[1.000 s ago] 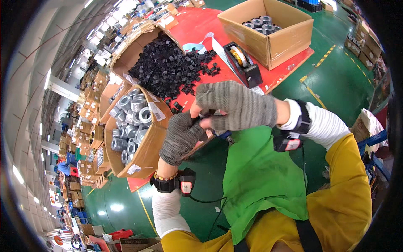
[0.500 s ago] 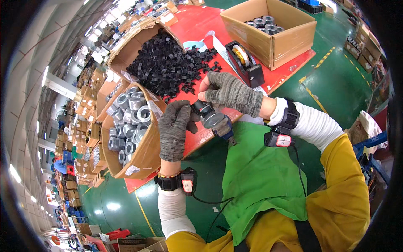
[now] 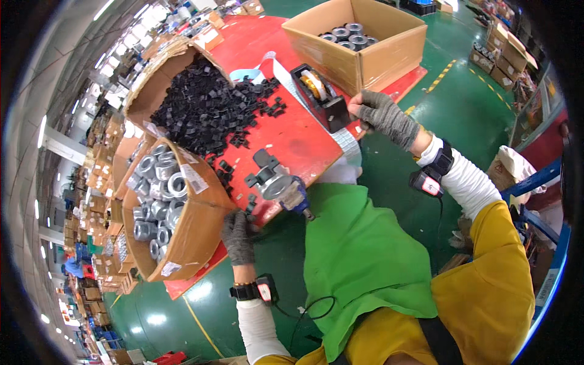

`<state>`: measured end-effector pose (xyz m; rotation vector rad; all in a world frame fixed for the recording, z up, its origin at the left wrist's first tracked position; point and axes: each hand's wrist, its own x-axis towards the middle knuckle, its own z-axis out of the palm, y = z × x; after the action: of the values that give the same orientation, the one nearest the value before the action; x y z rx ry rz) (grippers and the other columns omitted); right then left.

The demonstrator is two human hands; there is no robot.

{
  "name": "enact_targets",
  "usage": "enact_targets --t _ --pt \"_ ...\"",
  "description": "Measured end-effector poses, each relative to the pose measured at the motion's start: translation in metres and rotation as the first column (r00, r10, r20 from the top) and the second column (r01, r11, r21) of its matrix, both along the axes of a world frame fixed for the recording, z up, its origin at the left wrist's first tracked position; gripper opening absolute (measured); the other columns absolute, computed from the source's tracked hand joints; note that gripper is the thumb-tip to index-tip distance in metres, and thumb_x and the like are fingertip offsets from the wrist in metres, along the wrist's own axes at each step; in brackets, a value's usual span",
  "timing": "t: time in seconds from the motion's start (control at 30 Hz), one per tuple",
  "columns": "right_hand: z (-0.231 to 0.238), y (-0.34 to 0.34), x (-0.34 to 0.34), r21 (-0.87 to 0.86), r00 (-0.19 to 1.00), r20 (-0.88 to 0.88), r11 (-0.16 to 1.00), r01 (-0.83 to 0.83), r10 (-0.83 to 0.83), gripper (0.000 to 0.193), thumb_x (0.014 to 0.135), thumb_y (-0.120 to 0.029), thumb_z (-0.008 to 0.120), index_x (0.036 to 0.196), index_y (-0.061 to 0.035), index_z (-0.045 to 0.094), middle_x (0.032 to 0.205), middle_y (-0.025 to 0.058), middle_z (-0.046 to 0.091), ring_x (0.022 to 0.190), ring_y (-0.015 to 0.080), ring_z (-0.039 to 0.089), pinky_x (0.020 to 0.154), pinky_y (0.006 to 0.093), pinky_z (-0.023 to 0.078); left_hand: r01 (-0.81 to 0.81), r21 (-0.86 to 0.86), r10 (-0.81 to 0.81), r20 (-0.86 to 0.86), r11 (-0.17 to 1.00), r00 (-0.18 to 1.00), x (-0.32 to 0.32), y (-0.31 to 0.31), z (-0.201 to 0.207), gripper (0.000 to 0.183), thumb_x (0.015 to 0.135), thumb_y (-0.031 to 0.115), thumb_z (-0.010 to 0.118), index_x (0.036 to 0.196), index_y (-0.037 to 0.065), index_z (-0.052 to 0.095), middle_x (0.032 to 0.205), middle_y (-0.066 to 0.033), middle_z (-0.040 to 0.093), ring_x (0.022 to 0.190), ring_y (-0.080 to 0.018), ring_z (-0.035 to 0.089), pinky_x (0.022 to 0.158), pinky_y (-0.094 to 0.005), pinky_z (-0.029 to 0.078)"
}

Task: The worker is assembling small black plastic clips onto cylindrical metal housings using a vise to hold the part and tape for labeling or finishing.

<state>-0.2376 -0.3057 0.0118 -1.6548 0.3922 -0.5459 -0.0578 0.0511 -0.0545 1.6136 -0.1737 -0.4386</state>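
On the left I see a box (image 3: 205, 222) of metal rings, then black clips (image 3: 201, 109) spilling from a carton onto the red table (image 3: 298, 143). The left hand (image 3: 238, 236), gloved, is beside the ring box at the table's near edge, fingers partly curled; I can't tell whether they grip a clip. Between the hands, a blue-and-grey tool (image 3: 294, 196) stands at that edge. Next come the tape dispenser (image 3: 334, 115) and another box (image 3: 389, 64) of rings. The right hand (image 3: 386, 120) is just beside the dispenser, fingertips drawn close; whether they hold tape, I can't tell.
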Motion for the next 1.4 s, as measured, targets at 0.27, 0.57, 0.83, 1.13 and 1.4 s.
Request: enact_targets --t 0.27,0.57,0.83,1.13,1.4 --pt "-0.033 -0.035 -0.006 -0.381 0.968 0.036 0.893 0.242 -0.247 0.025 0.083 -0.024 0.062 0.097 -0.0047 0.058 0.078 0.0047 0.062 0.072 0.0172 0.060 0.069 0.0302 0.049 -0.229 0.218 0.169 0.262 0.949 0.950 -0.010 -0.004 -0.004 0.017 0.088 0.021 0.054 0.087 0.004 0.056 0.061 -0.0022 0.053 0.047 -0.0085 0.048 0.041 -0.0228 0.036" --pt "-0.042 -0.051 0.080 -0.510 0.943 -0.163 0.843 0.170 -0.289 0.038 0.079 -0.031 0.063 0.108 -0.0060 0.057 0.092 0.0157 0.064 0.089 0.0298 0.062 0.079 0.0350 0.047 0.683 0.113 -0.686 -0.010 0.722 0.727 -0.154 -0.062 0.060 0.021 0.089 0.013 0.053 0.106 0.000 0.058 0.077 -0.0062 0.062 0.068 -0.0109 0.059 0.062 -0.0256 0.048" --pt "-0.025 -0.052 0.072 -0.210 0.969 0.043 0.946 0.247 -0.243 0.030 0.070 -0.024 0.072 0.089 -0.0055 0.060 0.079 0.0126 0.063 0.074 0.0244 0.061 0.071 0.0325 0.048 0.185 -0.356 -0.296 -0.287 0.916 0.911 -0.122 -0.247 0.030 0.052 0.092 0.047 0.038 0.106 -0.001 0.054 0.092 -0.0142 0.061 0.083 -0.0240 0.059 0.073 -0.0360 0.049" --pt "0.004 0.024 -0.085 0.179 0.996 -0.079 0.984 -0.023 0.038 0.017 0.077 -0.008 0.064 0.082 -0.0048 0.048 0.072 0.0004 0.051 0.069 0.0086 0.050 0.062 0.0237 0.043 0.192 -0.499 -0.436 -0.437 0.845 0.787 -0.074 -0.297 0.008 0.083 0.082 0.072 0.026 0.110 -0.002 0.053 0.110 -0.0166 0.057 0.097 -0.0317 0.054 0.084 -0.0417 0.042" --pt "-0.028 0.037 -0.113 0.228 0.995 -0.077 0.973 -0.037 0.056 0.018 0.078 -0.007 0.063 0.080 -0.0050 0.046 0.072 0.0000 0.050 0.068 0.0068 0.047 0.061 0.0229 0.041 0.251 -0.382 -0.435 -0.542 0.889 0.719 -0.066 -0.305 0.027 0.082 0.078 0.067 0.040 0.116 -0.005 0.048 0.119 -0.0225 0.051 0.109 -0.0388 0.047 0.092 -0.0494 0.036"
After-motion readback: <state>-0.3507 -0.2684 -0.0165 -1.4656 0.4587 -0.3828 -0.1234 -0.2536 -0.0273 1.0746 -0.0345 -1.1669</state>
